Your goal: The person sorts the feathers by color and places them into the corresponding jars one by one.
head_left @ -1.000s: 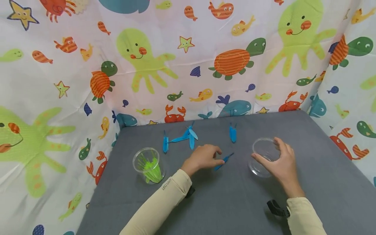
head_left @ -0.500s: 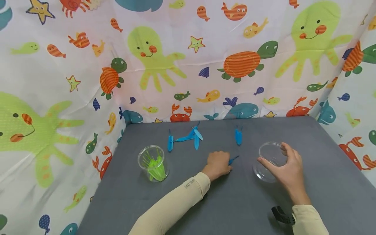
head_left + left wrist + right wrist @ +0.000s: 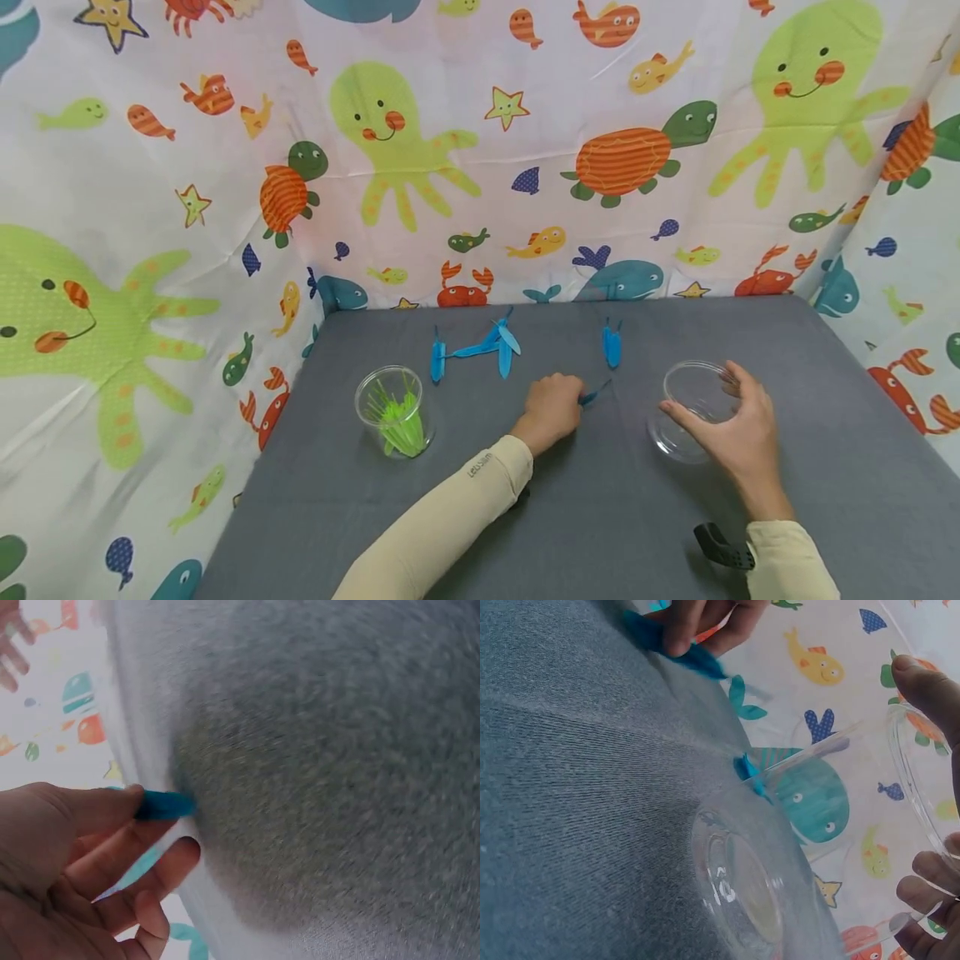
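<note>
sea-animal curtain (image 3: pixel 442 267) fills the back, grey table (image 3: pixel 615 517) below it. two pale sleeves reach in, left sleeve (image 3: pixel 435 525) and right sleeve (image 3: pixel 791 558). right hand (image 3: pixel 738 437) holds the right clear cup (image 3: pixel 693 396) near its rim, thumb one side, fingers the other, same grip as a second ago; cup stands on the table. left hand (image 3: pixel 553 407) is what changed: a second ago thumb and fingers were apart beside a blue feather lying on the table, half a second ago the hand had come down over it, now thumb and finger are clamped on that blue feather (image 3: pixel 166 805), other fingers loosely bent. left clear cup (image 3: pixel 372 427) stands left of that hand, untouched, green feathers (image 3: pixel 405 432) inside. more blue feathers lie loose toward the back: a cluster (image 3: pixel 504 358), a single feather (image 3: pixel 438 362) left of it, another (image 3: pixel 612 348) right. held feather is between left hand and right cup, looks just off the cloth, exact gap can't tell. my read: pick-up done or nearly, the rest not yet collected.
</note>
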